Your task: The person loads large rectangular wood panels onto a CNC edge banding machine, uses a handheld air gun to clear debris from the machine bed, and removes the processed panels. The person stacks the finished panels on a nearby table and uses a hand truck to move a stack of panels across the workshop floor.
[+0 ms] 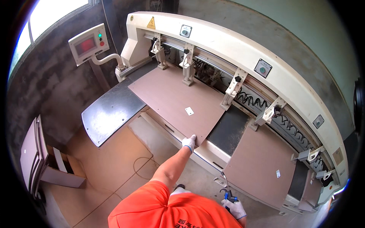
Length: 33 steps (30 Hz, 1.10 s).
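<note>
My left hand [189, 142], in a white glove, grips the near corner of a pinkish-brown flat panel [173, 97]. This panel lies on the machine bed, its far edge by the clamps. A small white label [189, 111] is stuck on its face. Low on the right, my right hand [235, 209], gloved too, is closed round a blue and black air blow gun [229, 196] with a thin nozzle pointing up and away. Part of that hand is hidden behind my orange shirt. A second, similar panel [258, 161] lies on the bed farther right.
Several clamps [187, 68] hang along the long cream machine [235, 47]. A black bed section [229, 125] with dust separates the panels. At left are a metal side table [112, 114], a control screen [89, 44] on an arm, and leaning panels [30, 152] beside a box-like piece [62, 173].
</note>
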Each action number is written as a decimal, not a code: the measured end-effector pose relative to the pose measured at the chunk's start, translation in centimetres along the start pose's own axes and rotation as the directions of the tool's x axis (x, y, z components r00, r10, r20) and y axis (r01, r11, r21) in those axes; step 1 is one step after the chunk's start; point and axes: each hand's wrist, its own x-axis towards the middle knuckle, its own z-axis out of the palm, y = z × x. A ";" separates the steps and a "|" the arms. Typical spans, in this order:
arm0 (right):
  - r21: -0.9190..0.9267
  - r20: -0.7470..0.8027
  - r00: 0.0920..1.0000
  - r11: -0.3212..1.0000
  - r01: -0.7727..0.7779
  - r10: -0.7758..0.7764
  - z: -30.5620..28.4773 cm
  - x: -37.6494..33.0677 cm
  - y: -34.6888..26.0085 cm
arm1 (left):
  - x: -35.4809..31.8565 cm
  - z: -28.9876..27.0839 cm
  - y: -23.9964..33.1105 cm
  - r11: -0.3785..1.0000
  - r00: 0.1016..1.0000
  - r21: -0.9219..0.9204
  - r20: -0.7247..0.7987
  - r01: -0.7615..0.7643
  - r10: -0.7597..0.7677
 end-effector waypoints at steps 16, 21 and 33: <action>-0.087 0.076 0.997 0.996 -0.015 0.022 1.6 2.9 0.0 | -1.2 -1.0 0.5 0.993 0.994 0.107 0.095 0.047 -0.058; -0.030 0.088 0.996 0.999 0.033 -0.030 1.1 3.3 0.7 | -1.2 -1.2 0.7 0.993 0.996 0.112 0.088 0.023 -0.033; -0.025 -0.249 0.962 0.994 0.105 -0.108 1.5 2.6 0.0 | -1.5 -0.8 0.4 0.990 0.991 0.131 0.119 0.046 -0.062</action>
